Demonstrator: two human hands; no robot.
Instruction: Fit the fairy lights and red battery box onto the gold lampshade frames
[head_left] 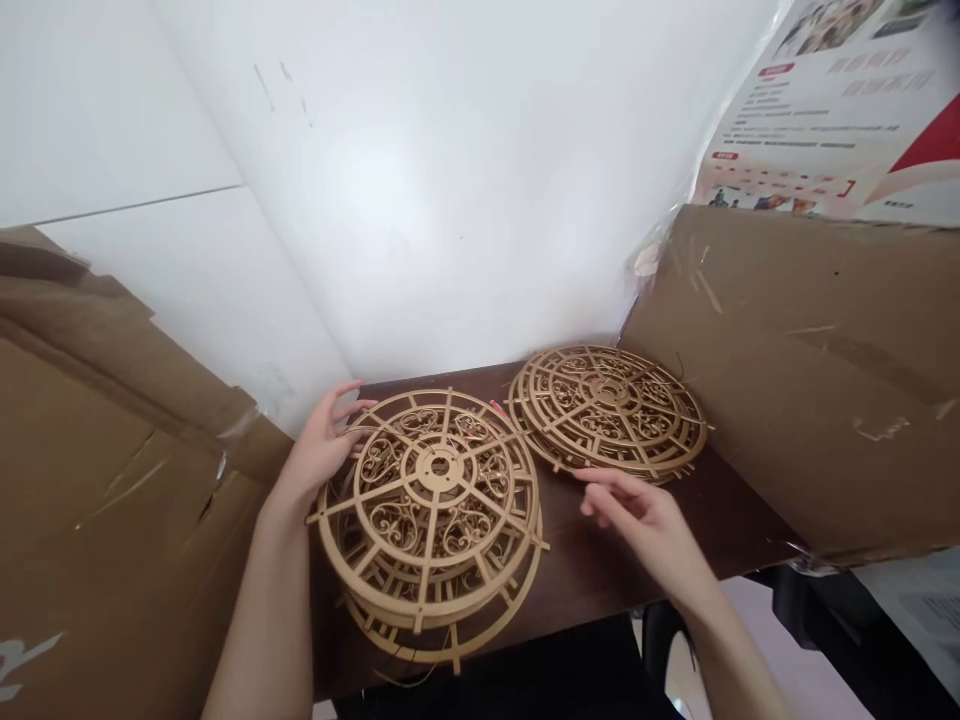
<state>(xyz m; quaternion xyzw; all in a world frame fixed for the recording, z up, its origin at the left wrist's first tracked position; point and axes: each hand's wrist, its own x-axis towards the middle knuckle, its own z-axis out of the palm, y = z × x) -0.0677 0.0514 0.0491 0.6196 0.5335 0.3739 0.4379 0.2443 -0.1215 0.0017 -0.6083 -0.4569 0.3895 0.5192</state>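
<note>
A stack of round gold-coloured openwork frames (439,603) lies on the dark brown table, its spokes, rings and scrolls showing in layers. My left hand (324,445) is at this stack's left rim, fingers spread; some fingertips are hidden behind the frame. A thin gold strand runs close to those fingers; whether they touch it I cannot tell. Further right and back lies a second stack of similar round frames (609,392). Just in front of its near edge is my right hand (634,510), index finger stretched out and the others partly bent, with nothing visible in it.
Cardboard sheets stand on the left (112,480) and right (810,380) of the table (570,560). Behind it rises a white wall (465,200). A small red object (499,408) shows between the stacks. A printed poster (817,120) hangs at upper right.
</note>
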